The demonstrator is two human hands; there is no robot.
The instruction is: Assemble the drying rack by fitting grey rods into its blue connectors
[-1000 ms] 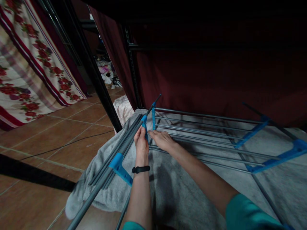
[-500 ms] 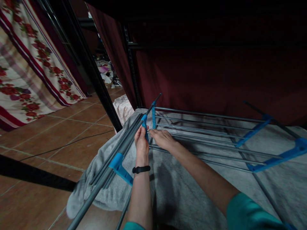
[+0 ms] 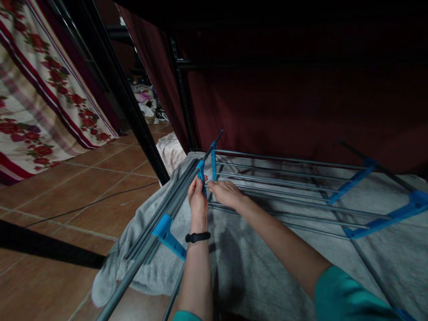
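My left hand, with a dark band on its wrist, is closed around a blue plastic bracket fixed on a long grey tube. Just right of it, my right hand is closed on the end of a thin metal rod at that bracket. Several such rods run right to blue brackets on the rack's far side. Another blue bracket sits nearer on the same tube, and one more lies beyond my hands. Fingers hide the joint between rod and bracket.
Loose grey tubes lie bundled left of my left hand on a grey blanket. Black metal posts frame the space, with a dark red curtain behind. A cable crosses the tiled floor.
Both hands keep nearly the same place at the bracket, and the rack has not visibly moved. The view has shifted very slightly.
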